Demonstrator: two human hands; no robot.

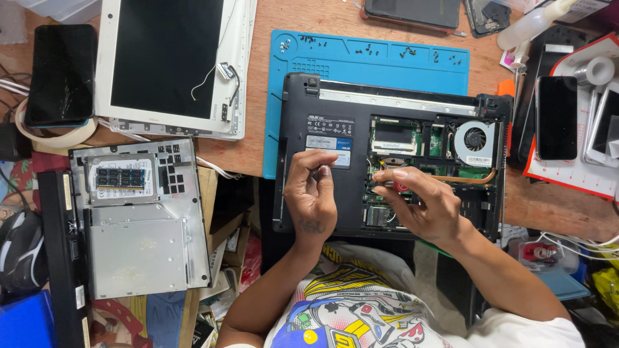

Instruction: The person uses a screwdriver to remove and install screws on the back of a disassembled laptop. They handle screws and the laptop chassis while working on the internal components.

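A black laptop [293, 161] lies upside down with its bottom cover off, showing the circuit board, a round fan [475, 138] and a copper heat pipe [465, 179]. My left hand [311, 196] hovers over the laptop's left half, fingers curled and pinched on something small that I cannot make out. My right hand [422, 203] rests over the open board area, fingertips pinched close together at a small part near the middle of the board.
A blue work mat [361, 58] with loose screws lies under the laptop. A white screen panel [167, 61] sits upper left. A grey cover plate [142, 216] with a drive and memory stick lies left. Phones [556, 116] and tape rolls crowd the right.
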